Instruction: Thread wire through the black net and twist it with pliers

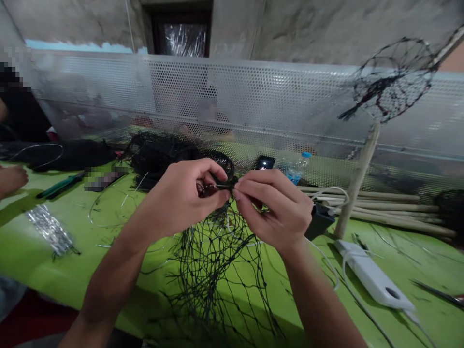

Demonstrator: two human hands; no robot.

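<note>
Nearest are both forearms (112,280), one on each side of the black net (229,261), which hangs with its long axis downward. At the net's top, the left hand (181,193) and the right hand (277,208), equally near, pinch its strands and hide the exact point. Behind-left of the net lies a dark mesh heap (155,154); right of it, wooden sticks (398,207).

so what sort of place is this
Probably a small workshop for handling nets: black netting hangs below the left hand and right hand, a green-handled tool lies on the green table, and wooden sticks lie toward the right.
</note>
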